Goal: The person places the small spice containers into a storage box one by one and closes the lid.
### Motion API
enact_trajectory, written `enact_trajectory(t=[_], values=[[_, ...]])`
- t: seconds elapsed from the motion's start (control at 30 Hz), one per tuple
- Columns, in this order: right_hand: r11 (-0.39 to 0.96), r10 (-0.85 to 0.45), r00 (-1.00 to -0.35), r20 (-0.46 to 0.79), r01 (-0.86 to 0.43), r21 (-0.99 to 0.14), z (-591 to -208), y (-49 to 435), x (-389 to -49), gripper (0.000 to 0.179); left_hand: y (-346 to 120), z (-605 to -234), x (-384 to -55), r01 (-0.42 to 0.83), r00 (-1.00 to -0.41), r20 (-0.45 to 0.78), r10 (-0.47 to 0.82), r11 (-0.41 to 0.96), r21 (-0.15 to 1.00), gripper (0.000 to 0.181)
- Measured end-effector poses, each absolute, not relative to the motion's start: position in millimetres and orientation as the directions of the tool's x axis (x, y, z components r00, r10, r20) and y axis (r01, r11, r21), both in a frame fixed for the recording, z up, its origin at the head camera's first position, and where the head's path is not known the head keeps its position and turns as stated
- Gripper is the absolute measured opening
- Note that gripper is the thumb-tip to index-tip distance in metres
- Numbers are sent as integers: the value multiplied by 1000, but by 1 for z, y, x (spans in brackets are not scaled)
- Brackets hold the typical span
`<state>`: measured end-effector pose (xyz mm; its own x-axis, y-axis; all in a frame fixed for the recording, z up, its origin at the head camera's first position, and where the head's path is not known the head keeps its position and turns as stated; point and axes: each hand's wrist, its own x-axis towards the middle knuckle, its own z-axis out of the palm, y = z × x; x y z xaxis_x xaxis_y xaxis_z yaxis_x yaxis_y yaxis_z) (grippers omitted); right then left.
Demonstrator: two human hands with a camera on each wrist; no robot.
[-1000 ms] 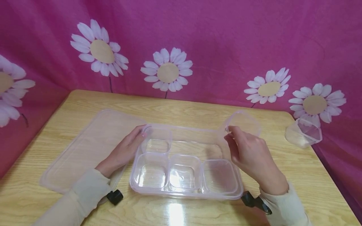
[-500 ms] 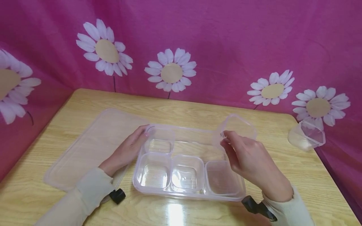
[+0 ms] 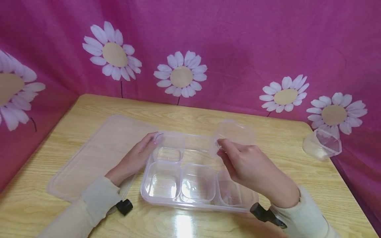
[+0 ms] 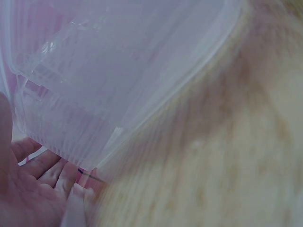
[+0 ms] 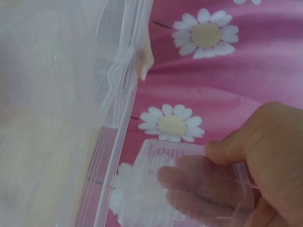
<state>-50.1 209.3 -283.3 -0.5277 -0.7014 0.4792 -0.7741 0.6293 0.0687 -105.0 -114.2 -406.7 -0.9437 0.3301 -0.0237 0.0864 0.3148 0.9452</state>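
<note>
Leftward shift of the right hand and its clear cup toward the lunch box's rear

Compared with the earlier head frames, the right hand (image 3: 250, 165) has brought the clear rounded-square cup (image 3: 233, 130) leftward; I see it raised at the rear right of the partitioned plastic lunch box (image 3: 190, 207), not seated in it, though I cannot tell its height above the rim; thumb and fingers are pinched on the cup's edge; the left hand (image 3: 135, 160) grips the box's rear left corner, in the same place as before

I judge the cup very light, its thin wall springy rather than truly stiff, smooth enough to slip and liable to crack if squeezed hard; I would take it by the rim, thumb against fingers, and keep the pressure modest

To my eye it is colourless with a faint pinkish tint along the lip; the right wrist view shows fine ribs near one edge and fingers visible straight through the wall
</note>
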Motion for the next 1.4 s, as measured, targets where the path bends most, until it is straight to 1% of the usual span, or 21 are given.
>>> enact_trajectory(t=[0.07, 0.1, 0.3, 0.4, 0.57, 0.73, 0.97, 1.07, 1.23, 1.4], values=[[620, -719, -528, 452, -781, 75, -283, 204, -51, 25, -115, -407, -105, 92, -943, -19, 333, 313, 945, 50], [617, -727, -531, 436, -783, 75, -282, 201, -52, 25, -115, -408, -106, 95, -943, -14, 333, 309, 946, 49], [643, -728, -592, 345, -765, 43, -282, 189, -58, 19, -116, -409, -108, 90, -944, -17, 331, 306, 948, 49], [651, -729, -606, 319, -758, 46, -284, 184, -64, 17, -116, -408, -109, 86, -943, -22, 331, 307, 948, 49], [640, -744, -595, 303, -765, 71, -288, 177, -70, 17, -115, -407, -110, 93, -942, -17, 336, 309, 947, 48], [626, -753, -581, 309, -778, 64, -289, 171, -74, 17, -115, -406, -112, 93, -941, -16, 339, 303, 948, 48], [582, -797, -550, 250, -810, 76, -293, 157, -79, 21, -117, -406, -114, 95, -943, -12, 331, 304, 948, 48], [578, -803, -549, 232, -812, 80, -296, 152, -81, 21, -118, -406, -115, 96, -944, -10, 330, 304, 948, 47], [581, -803, -566, 186, -813, 35, -298, 148, -84, 17, -119, -406, -117, 106, -943, -1, 332, 305, 947, 47], [614, -775, -612, 156, -788, -43, -301, 145, -88, 18, -121, -407, -119, 108, -942, 0, 335, 304, 946, 47]])
